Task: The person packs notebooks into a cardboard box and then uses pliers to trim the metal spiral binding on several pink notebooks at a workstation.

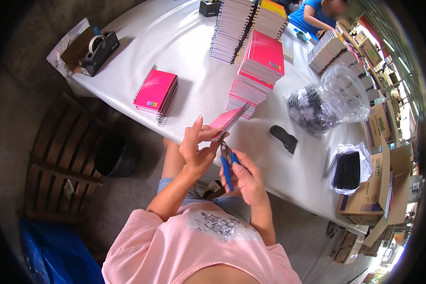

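A pink spiral notebook [229, 119] is held up at the table's near edge, its dark coil facing right. My left hand [198, 146] grips its near end, with the index finger raised. In my right hand [246, 177] is a pair of blue-handled pliers [226, 166], their jaws up against the near end of the coil. Whether the jaws are closed on the wire cannot be made out. Beyond the notebook rises a tall stack of pink-covered notebooks [266, 53]. Left of it lies a small pile of coil-bound pink notebooks [155, 90].
A tape dispenser [99, 51] stands at the far left corner. To the right are a clear bag of black coils [312, 106], a dark flat object [284, 137], a loose coil [326, 163], wrapped black coils [346, 170] and cardboard boxes [363, 201]. A co-worker [312, 16] is at the far side.
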A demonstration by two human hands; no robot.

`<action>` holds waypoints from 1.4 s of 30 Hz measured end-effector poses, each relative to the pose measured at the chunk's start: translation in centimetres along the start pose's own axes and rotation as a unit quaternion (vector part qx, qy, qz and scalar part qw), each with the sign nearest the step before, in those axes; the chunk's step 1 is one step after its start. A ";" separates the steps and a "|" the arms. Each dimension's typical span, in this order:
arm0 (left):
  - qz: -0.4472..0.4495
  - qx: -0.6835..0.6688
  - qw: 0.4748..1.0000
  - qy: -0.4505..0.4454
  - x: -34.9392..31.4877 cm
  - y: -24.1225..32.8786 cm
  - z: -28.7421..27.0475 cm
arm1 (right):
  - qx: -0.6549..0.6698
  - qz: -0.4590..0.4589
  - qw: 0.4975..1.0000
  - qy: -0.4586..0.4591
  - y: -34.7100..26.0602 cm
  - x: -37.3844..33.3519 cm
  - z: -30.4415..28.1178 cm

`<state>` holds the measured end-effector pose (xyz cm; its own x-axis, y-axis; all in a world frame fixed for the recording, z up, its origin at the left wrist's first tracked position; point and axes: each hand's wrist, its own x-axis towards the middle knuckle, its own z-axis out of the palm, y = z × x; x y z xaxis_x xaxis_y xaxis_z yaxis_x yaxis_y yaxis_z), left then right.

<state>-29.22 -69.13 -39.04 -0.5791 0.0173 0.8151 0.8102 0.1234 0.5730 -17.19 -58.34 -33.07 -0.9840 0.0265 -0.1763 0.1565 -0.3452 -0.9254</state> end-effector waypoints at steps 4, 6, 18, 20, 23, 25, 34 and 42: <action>-0.021 -0.057 0.998 0.022 0.6 0.2 0.1 | -0.102 -0.050 0.993 0.036 1.2 0.7 0.9; -0.158 -0.164 0.968 0.110 0.9 0.0 0.0 | -0.272 -0.120 0.950 0.093 1.8 1.0 0.0; -0.358 -0.283 0.856 0.241 3.3 -2.0 -4.5 | -0.638 -0.137 0.718 0.243 3.6 3.3 -4.3; -0.357 -0.314 0.846 0.241 3.7 -1.8 -5.2 | -0.424 -0.214 0.864 0.166 3.0 7.2 -0.8; -0.342 -0.324 0.851 0.233 4.5 -2.2 -7.1 | -0.030 -0.144 0.985 0.086 1.7 12.4 3.4; -0.328 -0.306 0.865 0.224 5.3 -3.2 -8.8 | -0.038 -0.169 0.982 0.073 0.5 15.9 4.6; -0.354 -0.098 0.910 0.189 6.9 -9.1 -14.2 | -0.153 -0.319 0.934 -0.039 -5.4 29.0 8.4; -0.376 -0.076 0.920 0.077 3.4 -12.7 -14.2 | -0.619 -0.399 0.612 -0.288 -0.4 28.4 13.6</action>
<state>-40.24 -84.71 -42.35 -0.9709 -0.1584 0.1796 0.1962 -0.0962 0.9758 -46.41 -70.27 -33.19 -0.5995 -0.7356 0.3155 -0.8003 0.5463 -0.2469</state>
